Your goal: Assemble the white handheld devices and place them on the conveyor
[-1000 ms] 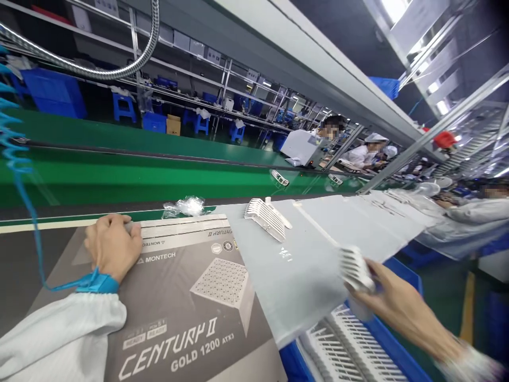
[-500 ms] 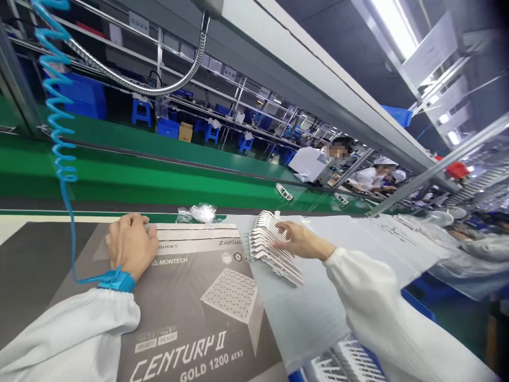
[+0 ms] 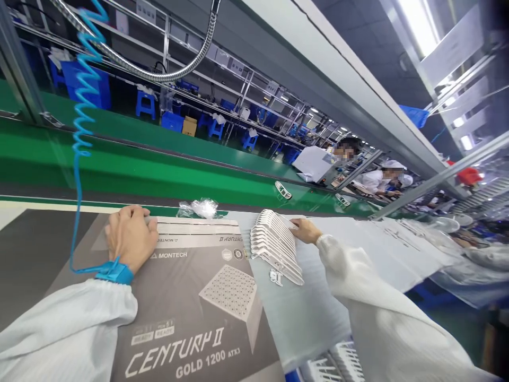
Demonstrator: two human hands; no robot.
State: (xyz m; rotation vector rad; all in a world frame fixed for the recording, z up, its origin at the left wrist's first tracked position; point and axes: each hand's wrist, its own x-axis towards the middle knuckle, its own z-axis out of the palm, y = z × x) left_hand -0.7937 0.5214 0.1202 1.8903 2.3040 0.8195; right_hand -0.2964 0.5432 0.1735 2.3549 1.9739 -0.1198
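Note:
My left hand [image 3: 132,236], with a blue wrist strap [image 3: 115,272], rests curled on the far edge of a flat grey printed cardboard piece [image 3: 178,297]. What lies under its fingers is hidden. To the right of the cardboard, a row of slim white plastic strips [image 3: 274,244] leans closely stacked on a pale foam sheet [image 3: 314,302]. My right hand [image 3: 307,231] has its fingers closed at the far right ends of the strips; the fingertips are partly hidden. One small white clip-like piece [image 3: 275,277] lies apart in front of the row.
Crumpled clear plastic [image 3: 201,208] lies behind the cardboard. A green conveyor belt [image 3: 178,178] runs beyond, carrying a white part [image 3: 283,190]. A coiled blue cord [image 3: 84,106] hangs at left. More white parts [image 3: 342,363] sit in a bin below. Co-workers [image 3: 377,179] sit farther right.
My right hand has moved from over the strips to their far right ends, and its fingers have closed. The small piece now shows apart from the row. My left hand stays put.

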